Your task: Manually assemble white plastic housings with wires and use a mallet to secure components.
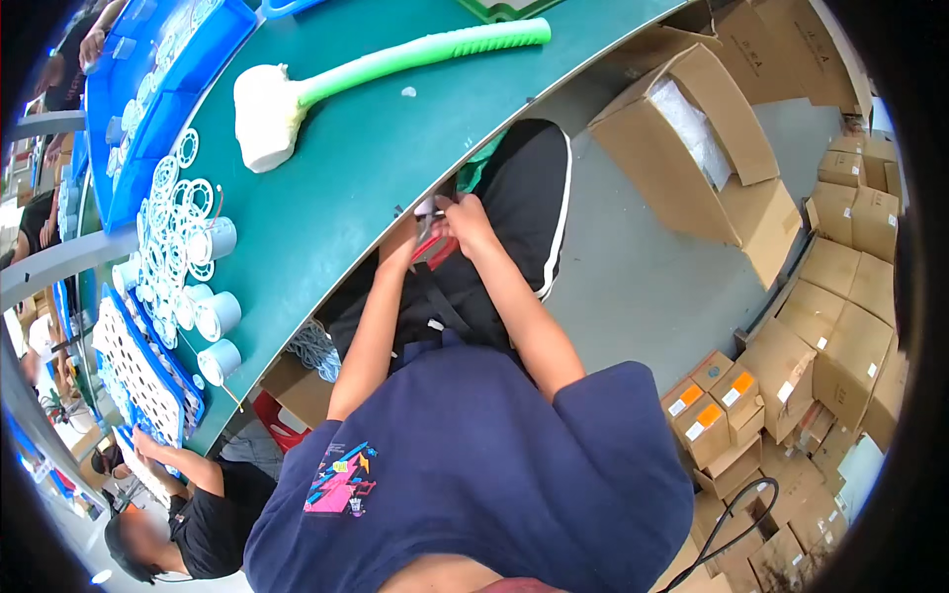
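Observation:
Both hands are low over my lap, just past the table's edge. My right hand (467,222) has its fingers curled in a pinch beside a small pale piece (426,208); what they grip is too small to make out. Close against it, my left hand (400,240) is bent inward, partly hidden at the table edge, its fingers closed around something unclear. Just below the hands a red curved item (435,253) shows against my dark trousers. On the green table (346,212) lies a mallet (425,54) with a whitish head and bright green handle.
Pale blue rings (188,148) and several cylindrical cups (218,314) lie along the table's left. Blue trays (163,109) stand behind them. An open carton (682,128) is at the right, with stacked boxes (850,326) beyond. A co-worker (198,494) sits at lower left.

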Demonstrator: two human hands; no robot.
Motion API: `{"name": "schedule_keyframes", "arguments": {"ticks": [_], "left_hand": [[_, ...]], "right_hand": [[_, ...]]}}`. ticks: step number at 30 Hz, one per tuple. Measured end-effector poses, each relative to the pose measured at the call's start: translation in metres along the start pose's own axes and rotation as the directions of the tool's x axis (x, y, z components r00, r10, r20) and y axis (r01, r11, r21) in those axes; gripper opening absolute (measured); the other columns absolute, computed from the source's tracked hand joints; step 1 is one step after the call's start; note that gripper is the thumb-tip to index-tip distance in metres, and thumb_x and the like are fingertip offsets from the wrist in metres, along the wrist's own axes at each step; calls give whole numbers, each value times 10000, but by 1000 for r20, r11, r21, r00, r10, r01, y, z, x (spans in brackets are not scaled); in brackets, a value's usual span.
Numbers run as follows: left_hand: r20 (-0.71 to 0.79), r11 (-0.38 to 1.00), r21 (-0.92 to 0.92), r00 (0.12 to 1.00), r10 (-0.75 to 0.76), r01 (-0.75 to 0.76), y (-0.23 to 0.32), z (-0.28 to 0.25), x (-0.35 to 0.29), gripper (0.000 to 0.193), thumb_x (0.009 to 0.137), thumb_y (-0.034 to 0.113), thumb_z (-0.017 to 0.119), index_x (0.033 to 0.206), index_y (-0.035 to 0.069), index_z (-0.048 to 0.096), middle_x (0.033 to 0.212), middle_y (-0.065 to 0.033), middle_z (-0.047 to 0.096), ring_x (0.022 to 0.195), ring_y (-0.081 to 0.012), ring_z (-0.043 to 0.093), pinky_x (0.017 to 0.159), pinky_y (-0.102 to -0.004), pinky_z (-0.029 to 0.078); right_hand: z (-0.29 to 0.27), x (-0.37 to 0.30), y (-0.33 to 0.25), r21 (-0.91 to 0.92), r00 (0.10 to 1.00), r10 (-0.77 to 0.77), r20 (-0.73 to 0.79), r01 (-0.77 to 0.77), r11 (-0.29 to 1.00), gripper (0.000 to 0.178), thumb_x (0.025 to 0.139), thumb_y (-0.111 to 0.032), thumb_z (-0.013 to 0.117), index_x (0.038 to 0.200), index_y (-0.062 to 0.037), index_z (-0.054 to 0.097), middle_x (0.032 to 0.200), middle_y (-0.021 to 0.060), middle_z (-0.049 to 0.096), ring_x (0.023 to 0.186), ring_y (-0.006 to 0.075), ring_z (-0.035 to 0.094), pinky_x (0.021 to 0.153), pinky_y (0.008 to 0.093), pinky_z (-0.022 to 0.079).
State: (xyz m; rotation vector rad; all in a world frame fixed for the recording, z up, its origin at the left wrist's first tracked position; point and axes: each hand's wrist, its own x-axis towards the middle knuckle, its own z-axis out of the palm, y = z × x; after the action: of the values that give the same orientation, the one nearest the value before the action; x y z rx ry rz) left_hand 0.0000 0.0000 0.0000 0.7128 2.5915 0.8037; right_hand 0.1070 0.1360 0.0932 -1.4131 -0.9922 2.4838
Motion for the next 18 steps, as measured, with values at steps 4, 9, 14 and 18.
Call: {"name": "schedule_keyframes", "arguments": {"ticks": [4,9,14,18], "left_hand": [[83,980,193,996,29,-45,15,-73,-22,470,1096,425,482,1162,-2,666,1027,-170,733,862,-343,698,847,-488,531],[-48,982,-163,993,-105,95,-4,-137,-130,319,1116,262,495,1116,-10,661,906,-99,642,848,-204,594,853,-363,497],[-151,790,-495,859,-489,362,71,-214,-190,218,1042,153,641,1132,-38,695,1001,-119,746,886,-178,703,814,-329,552],[-490,852,-451,724,-485,266,98,-242,-218,159,1021,100,629,1065,-32,707,924,-117,712,803,-196,674,722,-332,524]], "right_hand": [[8,94,-7,117,987,132,-97,-120,986,143,923,-89,679,993,32,647,782,115,678,571,246,677,449,419,568],[18,128,-20,-199,946,-77,315,145,969,216,958,-193,688,1023,12,671,876,121,705,733,266,700,608,442,577],[38,122,-56,-516,693,20,720,516,684,272,977,-252,676,1100,-9,675,950,117,714,832,259,702,685,425,576],[68,80,-35,-499,437,245,866,794,348,322,993,-298,666,1161,-25,679,1010,113,721,912,253,703,746,412,575]]}}
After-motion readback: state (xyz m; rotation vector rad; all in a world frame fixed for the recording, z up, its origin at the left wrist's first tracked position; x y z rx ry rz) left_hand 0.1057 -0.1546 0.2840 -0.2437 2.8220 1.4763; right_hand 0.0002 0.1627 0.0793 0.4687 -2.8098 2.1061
